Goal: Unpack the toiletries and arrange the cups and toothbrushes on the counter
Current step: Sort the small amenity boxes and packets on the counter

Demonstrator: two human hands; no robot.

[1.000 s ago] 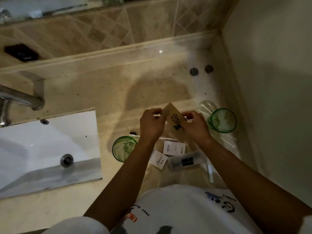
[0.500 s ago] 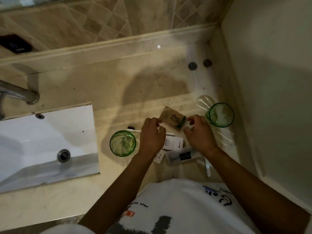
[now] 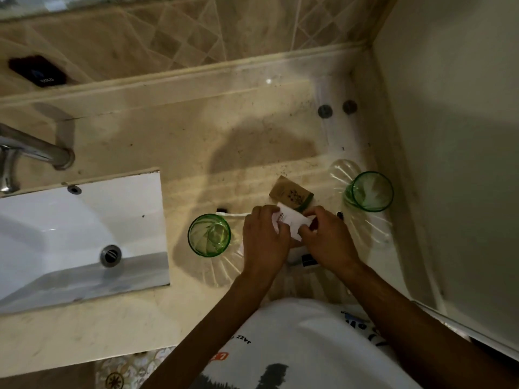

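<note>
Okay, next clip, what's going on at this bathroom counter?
A person stands at the counter beside the sink, holding a small white packet with both hands, left hand and right hand. A brown packet lies just beyond it. Two green cups stand upright either side, both without toothbrushes. A white toothbrush lies flat by the left cup.

Two cups, left (image 3: 209, 235) & right (image 3: 371, 191), both transparent green glass w/ ribbed look. Kraft-brown box (image 3: 291, 194) w/ small dark floral print & dark green end. White packet (image 3: 292, 222) w/ tiny dark text. Table (image 3: 168, 141) beige marble, dark speckles. Sink (image 3: 70, 220) white. Wall tiles (image 3: 196, 35) tan, diamond pattern. Shirt (image 3: 295, 346) white w/ black print.
</note>
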